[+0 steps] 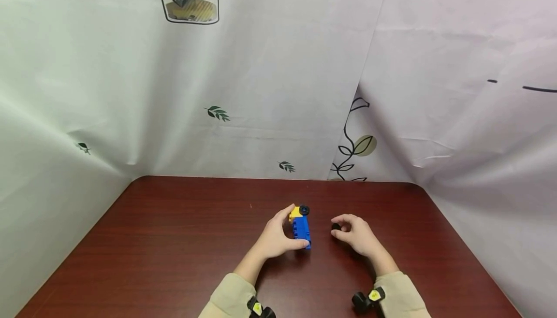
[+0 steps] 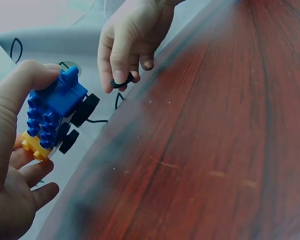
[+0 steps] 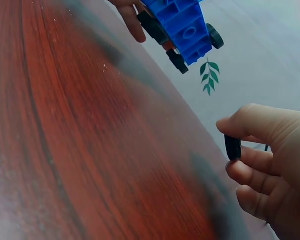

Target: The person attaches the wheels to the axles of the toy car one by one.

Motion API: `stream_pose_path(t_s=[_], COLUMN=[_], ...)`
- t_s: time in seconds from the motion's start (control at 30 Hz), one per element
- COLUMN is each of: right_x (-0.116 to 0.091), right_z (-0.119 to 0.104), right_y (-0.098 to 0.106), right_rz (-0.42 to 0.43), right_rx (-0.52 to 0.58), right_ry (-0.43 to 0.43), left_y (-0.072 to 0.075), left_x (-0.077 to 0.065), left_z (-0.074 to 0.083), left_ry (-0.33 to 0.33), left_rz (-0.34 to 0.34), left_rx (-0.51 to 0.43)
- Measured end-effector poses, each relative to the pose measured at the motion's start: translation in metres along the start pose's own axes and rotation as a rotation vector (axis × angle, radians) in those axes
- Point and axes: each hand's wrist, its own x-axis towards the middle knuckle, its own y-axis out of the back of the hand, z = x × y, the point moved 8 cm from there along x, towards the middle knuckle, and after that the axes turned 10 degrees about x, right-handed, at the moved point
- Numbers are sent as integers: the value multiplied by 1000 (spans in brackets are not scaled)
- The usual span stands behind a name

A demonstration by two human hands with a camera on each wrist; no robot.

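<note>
My left hand [image 1: 274,239] grips a toy car [image 1: 301,229] built of blue and yellow bricks, thumb at one end and fingers at the other. In the left wrist view, studs line the car's blue body [image 2: 62,100], with a yellow brick [image 2: 36,146] at its lower end. The right wrist view shows its hollow blue underside [image 3: 182,30] and three black wheels fitted on it. Off to the right, my right hand [image 1: 360,237] pinches a small black wheel [image 3: 233,148] between thumb and fingers, apart from the car.
Both hands are over a dark red-brown wooden table [image 1: 174,240]. A pale cloth [image 1: 278,76] with printed plants hangs behind the table's far edge and along its sides. Black wrist cameras [image 1: 363,301] sit at the sleeves.
</note>
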Motion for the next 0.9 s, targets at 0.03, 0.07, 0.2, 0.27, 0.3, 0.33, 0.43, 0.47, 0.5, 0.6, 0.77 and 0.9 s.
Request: stream_pose_path(t_s=[0.03, 0.07, 0.2, 0.27, 0.3, 0.33, 0.43, 0.47, 0.5, 0.6, 0.77, 0.9], right_x=[0, 0, 0, 0, 1, 1, 1, 1, 1, 1, 1, 1], right_z=[-1, -2, -4, -5, -5, -6, -8, -9, -9, -11, -13, -14], right_y=[0, 0, 0, 0, 0, 0, 1, 1, 2, 2, 3, 2], right_rz=[1, 3, 12, 17, 18, 19, 24, 26, 28, 39, 48, 52], right_rx=[0, 0, 7, 16, 24, 31, 61, 68, 77, 96, 129, 149], right_ry=[7, 13, 28, 31, 33, 32, 29, 29, 30, 38, 45, 40], left_y=[0, 0, 0, 0, 0, 0, 0, 0, 0, 0, 0, 0], left_x=[0, 0, -1, -1, -1, -1, 0, 0, 0, 0, 0, 0], left_z=[0, -1, -1, -1, -1, -1, -1, -1, -1, 0, 0, 0], left_ry=[0, 1, 3, 1, 0, 1, 0, 0, -1, -5, -6, -4], left_rz=[0, -1, 0, 0, 0, 0, 0, 0, 0, 1, 6, 10], left_rx=[-3, -4, -8, -8, -8, -7, -2, 0, 2, 7, 14, 16])
